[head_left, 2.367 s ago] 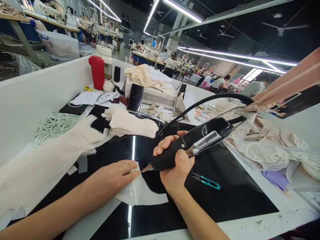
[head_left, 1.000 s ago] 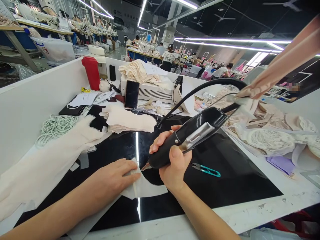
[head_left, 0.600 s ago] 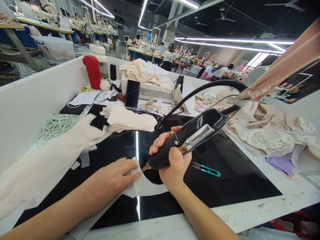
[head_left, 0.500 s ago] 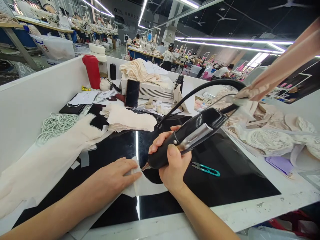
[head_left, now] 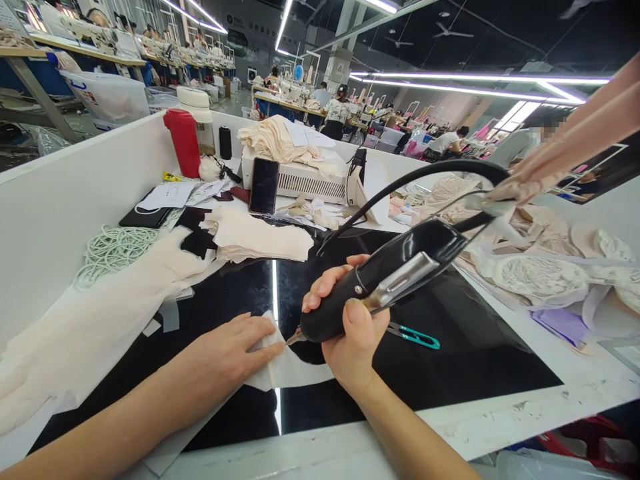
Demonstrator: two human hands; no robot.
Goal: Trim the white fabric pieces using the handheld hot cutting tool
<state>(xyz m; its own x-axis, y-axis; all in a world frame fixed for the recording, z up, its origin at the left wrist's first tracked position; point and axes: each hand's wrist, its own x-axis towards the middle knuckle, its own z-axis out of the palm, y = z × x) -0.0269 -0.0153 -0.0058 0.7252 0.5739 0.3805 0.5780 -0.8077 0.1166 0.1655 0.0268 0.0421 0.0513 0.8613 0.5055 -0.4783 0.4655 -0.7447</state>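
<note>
My right hand (head_left: 355,343) is wrapped round a black hand-held power tool (head_left: 330,310) with a silver lever on its side and a pointed metal tip. The tool slants down to the left, its tip at the edge of a white fabric piece (head_left: 307,375), close to my left fingertips. Whether the tip touches the fabric is hard to tell. My left hand (head_left: 237,353) lies on the piece with fingers stretched out, pressing it to the glossy black board (head_left: 465,360). Teal thread snips (head_left: 423,339) lie right of my right hand, partly hidden by it.
Cream fabric pieces (head_left: 265,237) are stacked behind my hands, with a longer one (head_left: 110,313) at left. A phone (head_left: 264,187) leans against a white vented box (head_left: 310,181). Lace bra pieces (head_left: 540,280) lie at right. The tool's black cable (head_left: 400,177) arches overhead to pink fabric.
The tool and my right hand have shifted slightly right, and the tip has drawn a little away from my left fingers. My left hand and the fabric stay nearly still.
</note>
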